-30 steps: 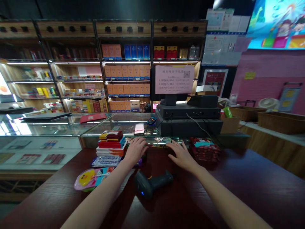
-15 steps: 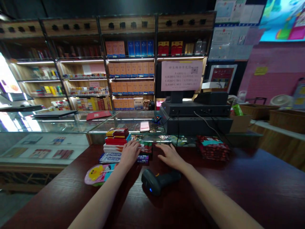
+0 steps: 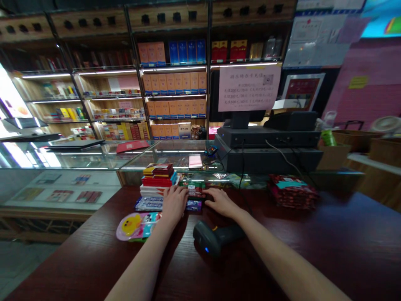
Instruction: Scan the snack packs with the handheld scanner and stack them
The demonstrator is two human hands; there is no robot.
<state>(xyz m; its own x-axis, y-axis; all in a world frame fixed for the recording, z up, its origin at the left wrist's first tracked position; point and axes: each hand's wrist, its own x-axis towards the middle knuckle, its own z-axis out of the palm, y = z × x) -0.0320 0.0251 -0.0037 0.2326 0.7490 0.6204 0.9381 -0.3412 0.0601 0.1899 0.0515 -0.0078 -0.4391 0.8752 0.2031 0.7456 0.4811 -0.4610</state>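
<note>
My left hand [image 3: 175, 201] lies palm down, fingers stretched forward, over the blue-and-white packets [image 3: 149, 203] and at the left edge of a green-and-red snack packet [image 3: 194, 188]. At that packet's right edge my right hand [image 3: 222, 202] reaches in with its fingertips, its thumb apart from the fingers. Neither hand is closed round anything that I can see. Behind the left hand rises a stack of red, white and yellow boxes [image 3: 158, 177]. A packet with a yellow duck [image 3: 131, 224] lies by my left forearm. Between my forearms rests a black barcode scanner [image 3: 208, 239], its blue light on.
A pile of dark red packets [image 3: 293, 192] sits on the right of the brown counter [image 3: 338, 242]. Beyond are a glass display case [image 3: 166, 147], a black register [image 3: 269, 142] with cables, and a paper sign [image 3: 249, 88]. Shelves of boxes [image 3: 175, 83] line the wall.
My right hand has moved in to the right edge of the green-and-red packet, which shows more fully between my hands. The view has shifted slightly; the scanner lies as before.
</note>
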